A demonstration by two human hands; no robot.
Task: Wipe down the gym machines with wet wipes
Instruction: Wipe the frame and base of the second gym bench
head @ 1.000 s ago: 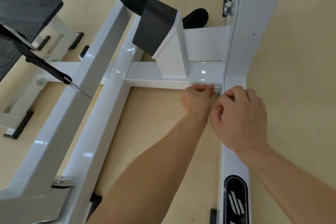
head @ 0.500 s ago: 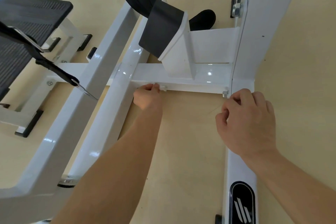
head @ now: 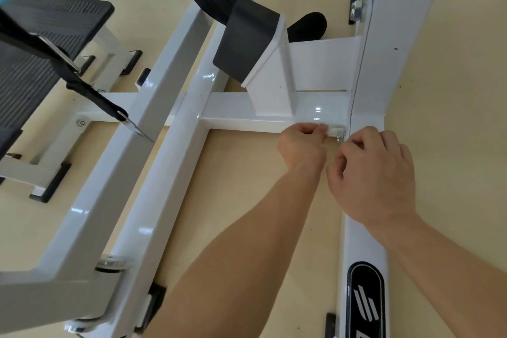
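At far left a black footplate and a strap sit beside the white machine's long rail, from which a crossbar runs right. The left hand, fingers curled, pinches a white wipe against the crossbar's front edge, just beside a bolt. The right hand is close by, above the base rail, fingers curled together; whether they pinch anything I cannot tell.
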